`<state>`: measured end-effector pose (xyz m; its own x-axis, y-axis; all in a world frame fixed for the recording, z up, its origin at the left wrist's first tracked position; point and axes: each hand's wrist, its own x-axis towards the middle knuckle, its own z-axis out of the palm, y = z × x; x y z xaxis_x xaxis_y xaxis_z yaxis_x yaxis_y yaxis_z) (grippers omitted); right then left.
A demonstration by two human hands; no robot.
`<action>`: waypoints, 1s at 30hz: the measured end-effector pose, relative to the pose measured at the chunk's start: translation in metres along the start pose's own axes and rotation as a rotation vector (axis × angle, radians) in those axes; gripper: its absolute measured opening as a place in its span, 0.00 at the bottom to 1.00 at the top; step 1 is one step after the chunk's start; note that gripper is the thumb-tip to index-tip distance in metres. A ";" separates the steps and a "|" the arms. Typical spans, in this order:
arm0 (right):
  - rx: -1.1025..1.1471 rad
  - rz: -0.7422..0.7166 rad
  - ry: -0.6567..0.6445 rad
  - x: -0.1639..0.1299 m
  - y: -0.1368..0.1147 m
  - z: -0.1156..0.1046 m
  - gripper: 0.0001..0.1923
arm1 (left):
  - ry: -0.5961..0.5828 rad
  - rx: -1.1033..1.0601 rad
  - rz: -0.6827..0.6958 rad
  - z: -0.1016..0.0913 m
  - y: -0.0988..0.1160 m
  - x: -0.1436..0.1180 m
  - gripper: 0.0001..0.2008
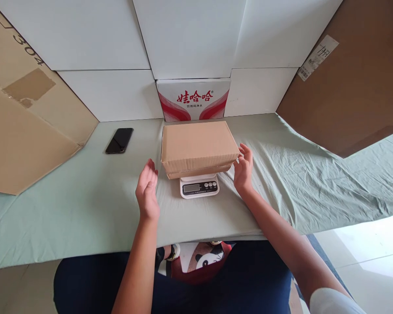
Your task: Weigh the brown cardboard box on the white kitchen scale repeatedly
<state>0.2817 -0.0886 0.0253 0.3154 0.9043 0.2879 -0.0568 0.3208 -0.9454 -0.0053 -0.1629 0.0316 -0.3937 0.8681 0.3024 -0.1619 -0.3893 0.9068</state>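
A closed brown cardboard box [198,146] rests on a small white digital scale [199,186] in the middle of the table. My left hand [147,192] hovers open to the left of the box, a short gap away, palm turned toward it. My right hand [243,169] is open at the box's right end, fingertips right beside its corner; contact is unclear. Neither hand holds anything. The scale's display and buttons face me below the box's front edge.
A pale green cloth [85,209] covers the table. A black phone [119,140] lies at the back left. A red-and-white printed carton [193,99] stands behind the box. Large cardboard sheets lean at the left [26,122] and right [353,83]; white panels form the back wall.
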 end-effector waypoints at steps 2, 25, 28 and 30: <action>-0.032 -0.024 -0.016 0.000 0.003 -0.002 0.25 | 0.006 -0.002 -0.002 0.000 0.000 0.000 0.28; -0.035 -0.089 -0.148 -0.034 -0.023 0.030 0.24 | -0.289 0.087 -0.024 0.013 0.002 0.001 0.34; -0.040 -0.115 -0.153 -0.025 -0.027 0.033 0.26 | -0.287 0.081 -0.004 0.020 0.010 0.009 0.32; -0.046 -0.147 -0.163 -0.013 -0.031 0.037 0.25 | -0.287 0.092 0.003 0.027 0.018 0.019 0.30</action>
<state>0.2447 -0.0996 0.0566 0.1592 0.8835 0.4406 0.0231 0.4428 -0.8963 0.0084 -0.1447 0.0615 -0.1204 0.9236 0.3639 -0.0734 -0.3739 0.9246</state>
